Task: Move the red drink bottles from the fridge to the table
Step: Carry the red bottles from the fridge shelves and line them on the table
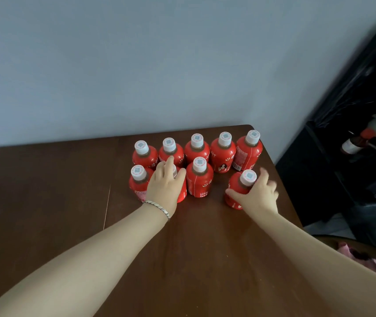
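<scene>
Several red drink bottles with white caps stand upright in two rows on the dark brown table [68, 202], near its far right corner. The back row [197, 149] stands close to the wall. My left hand [165, 185] wraps over the top of the second bottle [182, 193] in the front row, hiding its cap. My right hand [260, 196] grips the rightmost front bottle [237, 188] from the right side, thumb across its front, fingers blurred. That bottle stands a little apart from the others, with a gap to its left.
A plain wall rises just behind the table. A dark open fridge or cabinet [354, 156] stands to the right, with a bottle and other items on its shelves. A pink patterned cloth [370, 261] lies at the lower right, beyond the table's right edge.
</scene>
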